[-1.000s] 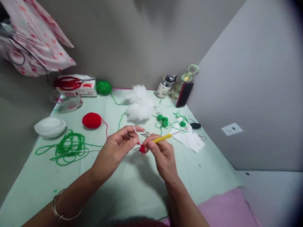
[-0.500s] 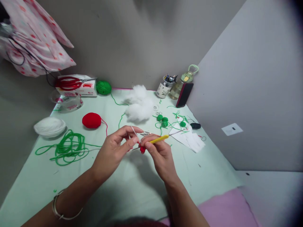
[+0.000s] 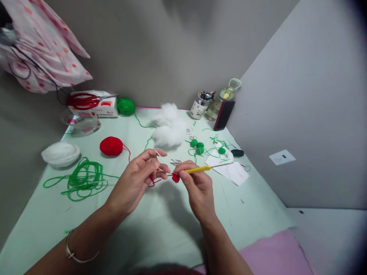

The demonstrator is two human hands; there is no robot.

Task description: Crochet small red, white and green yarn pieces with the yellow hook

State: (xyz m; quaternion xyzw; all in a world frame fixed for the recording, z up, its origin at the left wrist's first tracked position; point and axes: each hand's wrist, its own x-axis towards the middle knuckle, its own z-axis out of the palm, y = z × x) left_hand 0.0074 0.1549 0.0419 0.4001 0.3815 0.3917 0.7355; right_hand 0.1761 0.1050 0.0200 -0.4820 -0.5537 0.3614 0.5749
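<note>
Writing first: white box [image 3: 106, 109] at back left has a red picture, red marks and a row of dark characters along the lower edge, too small to read. Clear plastic tub [image 3: 91, 126] in front of it carries pink lettering or print, also illegible. Pen cup [image 3: 197, 110] at the back has a pale label with a dark plant-like motif; its small marks don't resolve.

Workpiece: small red crochet piece [image 3: 176, 178], compact and rounded, sits above the table [image 3: 160, 233] between the hands, right at the right hand's fingertips. Loose red tail [image 3: 153, 183] hangs under the left fingers.

Right hand [image 3: 198, 193] grips the yellow-handled hook [image 3: 198, 169] between thumb and fingers, pinching the red piece too. Handle is smooth yellow; thin metal shaft sticks out at the right end, another by the red piece at the left.

Left hand [image 3: 134, 178]: fingers half curled, loosely grasping a white strand [image 3: 157, 152] over the index finger.
</note>
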